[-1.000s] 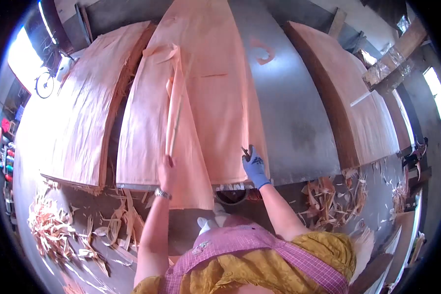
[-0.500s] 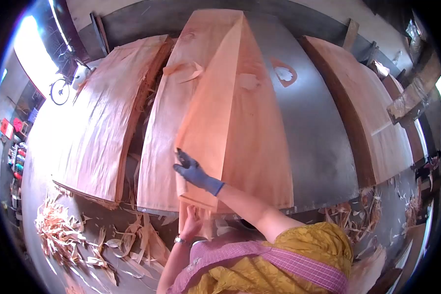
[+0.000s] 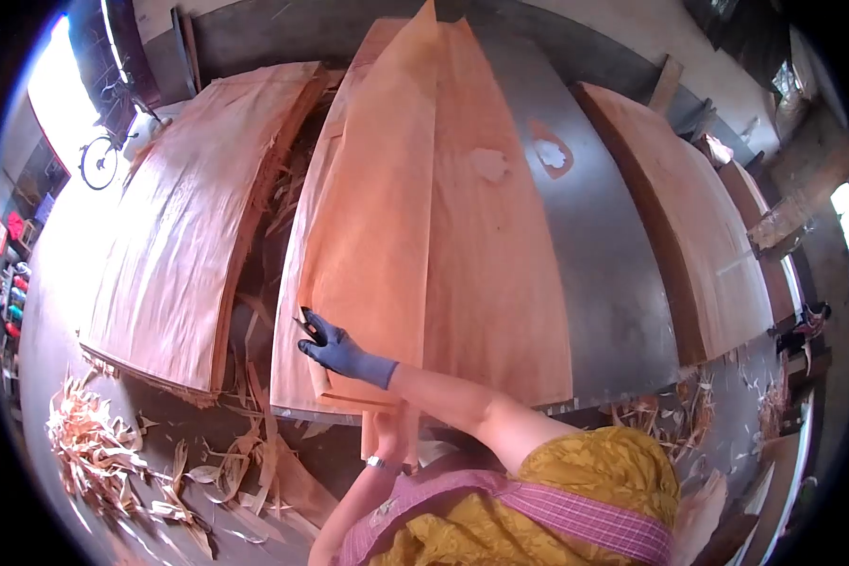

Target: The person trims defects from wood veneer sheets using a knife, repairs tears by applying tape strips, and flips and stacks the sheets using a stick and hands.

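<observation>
Head view: right hand at sheet edge, gap leftward.

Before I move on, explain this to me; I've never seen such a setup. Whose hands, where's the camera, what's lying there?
There's no machine: these are a person's own hands, seen from a camera worn on the head, looking forward and down. The right hand, in a blue glove, is at the left edge of a thin wood sheet lying over more wood; its grip is unclear. The bare left hand is lower, partly hidden by the right forearm. Wood piles flank them; scraps lie nearer.
</observation>
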The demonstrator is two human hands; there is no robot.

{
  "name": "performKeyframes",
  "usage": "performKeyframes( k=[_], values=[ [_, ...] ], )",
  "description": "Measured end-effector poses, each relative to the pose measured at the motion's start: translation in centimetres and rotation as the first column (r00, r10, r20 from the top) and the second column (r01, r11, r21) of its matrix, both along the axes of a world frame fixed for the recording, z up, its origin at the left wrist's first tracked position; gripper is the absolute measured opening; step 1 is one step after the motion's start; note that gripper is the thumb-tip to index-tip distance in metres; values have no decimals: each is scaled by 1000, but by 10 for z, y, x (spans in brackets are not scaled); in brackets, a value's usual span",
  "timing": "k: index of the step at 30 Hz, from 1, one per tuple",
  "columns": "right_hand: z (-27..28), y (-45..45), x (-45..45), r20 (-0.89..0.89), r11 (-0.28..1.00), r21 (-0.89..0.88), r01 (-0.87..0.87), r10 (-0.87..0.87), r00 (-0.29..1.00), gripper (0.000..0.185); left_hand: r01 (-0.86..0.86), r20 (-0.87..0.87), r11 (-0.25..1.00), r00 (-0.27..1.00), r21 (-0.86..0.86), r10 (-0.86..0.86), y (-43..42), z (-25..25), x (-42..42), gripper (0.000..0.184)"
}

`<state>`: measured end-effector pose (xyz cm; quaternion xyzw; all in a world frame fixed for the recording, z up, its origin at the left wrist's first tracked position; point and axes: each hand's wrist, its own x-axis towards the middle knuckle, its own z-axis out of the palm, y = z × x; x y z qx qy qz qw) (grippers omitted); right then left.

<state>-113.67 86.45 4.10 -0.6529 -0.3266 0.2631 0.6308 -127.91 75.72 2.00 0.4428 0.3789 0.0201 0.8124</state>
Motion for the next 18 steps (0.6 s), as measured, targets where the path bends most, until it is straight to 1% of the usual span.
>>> performKeyframes(
  k=[1, 2, 3, 4, 5, 6, 7, 8, 10, 11, 12, 13, 16, 17, 18],
  values=[
    [-4, -2, -1, 27, 998, 47, 30, -32, 999, 69, -89, 63, 973, 993, -212, 104, -6, -41, 6, 30],
    [13, -17, 3, -115, 999, -29, -30, 27, 993, 63, -156, 101, 894, 971, -421, 216, -9, -63, 9, 30],
    [50, -45, 10, -261, 991, -94, -97, 69, 963, 57, -86, 31, 967, 995, -241, 96, -8, -62, 15, 25],
    [73, -73, 16, -404, 975, -147, -169, 97, 910, 52, -90, 69, 946, 991, -312, 117, -11, -59, 17, 23],
    [51, -96, 21, -98, 993, -94, 78, -87, 991, 41, -93, 104, 919, 984, -384, 143, -17, -56, 17, 20],
    [26, -120, 21, 201, 957, 33, 287, -287, 937, 31, -95, 135, 886, 975, -453, 174, -19, -50, 18, 18],
    [29, -151, 18, 356, 871, -101, 481, -420, 835, 27, -82, 40, 918, 994, -387, 105, -8, 1, 17, 19],
    [32, -180, 13, 520, 724, -192, 663, -498, 694, 25, -39, 6, 940, 999, -340, 43, 1, 14, 15, 20],
    [24, -218, -4, 584, 497, -466, 732, -448, 677, 27, 55, -69, 967, 995, -248, -74, 14, 29, 12, 21],
    [20, -220, -16, 335, 616, -491, 616, -520, 786, 31, 72, -227, 975, 967, -208, -120, 19, 48, 17, 20],
    [21, -219, -30, 58, 730, -467, 499, -538, 841, 34, 71, -179, 968, 977, -239, -116, 22, 56, 18, 21],
    [22, -217, -39, -222, 831, -396, 390, -499, 838, 39, 71, -132, 960, 985, -272, -110, 23, 62, 18, 21],
    [30, -195, -51, -209, 775, -459, 435, -569, 795, 29, 108, -9, 921, 993, -375, -120, 30, 81, 14, 20],
    [27, -191, -49, -175, 770, -404, 494, -595, 784, 28, 127, 35, 905, 992, -405, -123, 35, 88, 13, 19],
    [39, -188, -47, -188, 771, -361, 525, -612, 768, 29, 145, 78, 889, 989, -435, -123, 39, 96, 10, 18]
  ],
)
